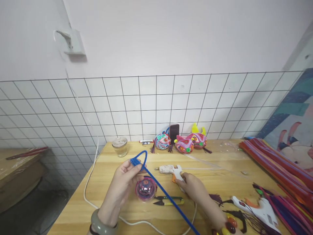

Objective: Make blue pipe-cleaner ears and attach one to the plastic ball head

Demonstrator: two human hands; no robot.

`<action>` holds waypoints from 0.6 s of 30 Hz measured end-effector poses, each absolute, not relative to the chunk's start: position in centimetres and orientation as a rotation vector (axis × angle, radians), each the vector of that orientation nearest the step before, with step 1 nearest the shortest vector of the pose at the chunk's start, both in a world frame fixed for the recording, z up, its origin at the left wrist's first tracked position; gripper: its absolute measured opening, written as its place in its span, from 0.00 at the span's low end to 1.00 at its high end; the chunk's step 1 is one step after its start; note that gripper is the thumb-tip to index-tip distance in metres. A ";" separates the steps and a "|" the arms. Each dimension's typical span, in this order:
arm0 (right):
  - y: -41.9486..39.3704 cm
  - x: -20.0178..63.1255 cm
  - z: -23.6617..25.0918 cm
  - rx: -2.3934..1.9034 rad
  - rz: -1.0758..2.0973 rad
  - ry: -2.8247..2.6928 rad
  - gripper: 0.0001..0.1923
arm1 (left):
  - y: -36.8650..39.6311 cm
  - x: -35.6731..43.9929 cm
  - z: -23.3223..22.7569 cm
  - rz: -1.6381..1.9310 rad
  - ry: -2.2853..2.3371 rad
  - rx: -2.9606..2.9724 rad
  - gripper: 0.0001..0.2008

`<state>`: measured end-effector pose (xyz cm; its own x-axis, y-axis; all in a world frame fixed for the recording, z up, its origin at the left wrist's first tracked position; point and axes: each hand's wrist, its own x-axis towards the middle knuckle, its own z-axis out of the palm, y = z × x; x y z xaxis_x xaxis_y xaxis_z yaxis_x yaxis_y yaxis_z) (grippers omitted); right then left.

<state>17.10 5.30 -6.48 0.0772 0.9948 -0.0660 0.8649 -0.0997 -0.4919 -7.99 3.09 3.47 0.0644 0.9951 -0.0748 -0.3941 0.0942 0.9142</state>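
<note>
White tiled wall behind a wooden counter (117, 202). The left hand (123, 184) pinches a bent blue pipe cleaner (156, 182) above a clear ball (146, 188); the right hand (193, 187) closes on the glue gun (171, 169), ready to fix it.

Blue pipe cleaner (161, 186) looped at the top, running diagonally down; white glue gun (171, 170) lying on the table.

A: Where did the long blue fuzzy pipe cleaner (161, 187) end?
B: Below the left hand's fingers (133, 168), it ran off the bottom edge.
A: The white glue gun's (171, 169) handle?
B: Hidden under the right hand's fingers (187, 179).
</note>
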 end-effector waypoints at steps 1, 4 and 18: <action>5.3 17.0 -6.7 -2.032 0.577 -1.836 0.11 | 3.1 -8.0 3.4 1.277 0.914 0.871 0.10; 5.6 17.1 -7.1 -2.005 0.689 -1.770 0.13 | 3.3 -8.0 3.2 1.292 0.926 0.876 0.08; 4.4 17.9 -2.7 -1.421 1.272 -1.164 0.10 | 3.3 -8.2 3.1 1.348 0.857 0.774 0.08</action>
